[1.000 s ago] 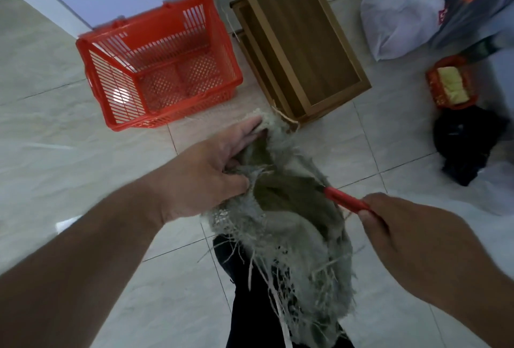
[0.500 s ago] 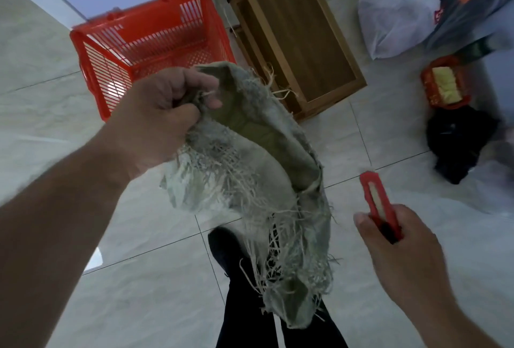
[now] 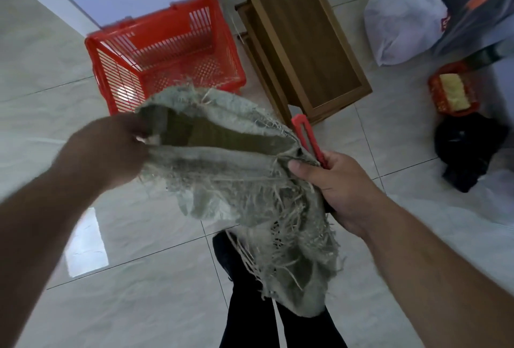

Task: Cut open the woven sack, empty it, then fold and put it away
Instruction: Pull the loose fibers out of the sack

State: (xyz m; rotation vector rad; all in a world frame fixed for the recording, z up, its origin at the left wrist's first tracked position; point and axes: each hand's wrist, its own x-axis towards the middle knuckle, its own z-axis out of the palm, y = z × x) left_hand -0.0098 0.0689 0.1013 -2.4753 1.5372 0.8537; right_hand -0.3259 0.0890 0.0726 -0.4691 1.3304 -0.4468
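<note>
Holding the sack (image 3: pixel 236 180) spread between both hands is the step here, and doing it well starts at the left: the left hand (image 3: pixel 111 150) pinches the mouth's rim at about nine o'clock, though blur hides how its fingers lie beyond that. That pinch should take a firm fold of cloth, not loose threads, since the frayed edge would likely pull away strand by strand. The sack itself hangs in mid-air above the floor (image 3: pixel 139 278), mouth gaping toward twelve o'clock, its ragged tail drooping toward six o'clock in front of the person's dark trousers (image 3: pixel 244 320). Nothing can be seen inside the dim opening, so it looks emptied, and the next job is probably flattening it for folding; drawing the two rim points apart until the mouth closes into a straight line would give a clean first crease. At three o'clock the right hand (image 3: pixel 333 189) has its grip pressed together round the cutter (image 3: pixel 307 139) while its thumb traps the sack's edge against it. Whether the blade is out cannot be told, so setting the cutter down first seems wise. The red basket (image 3: pixel 167 52) stands beyond at eleven o'clock.
</note>
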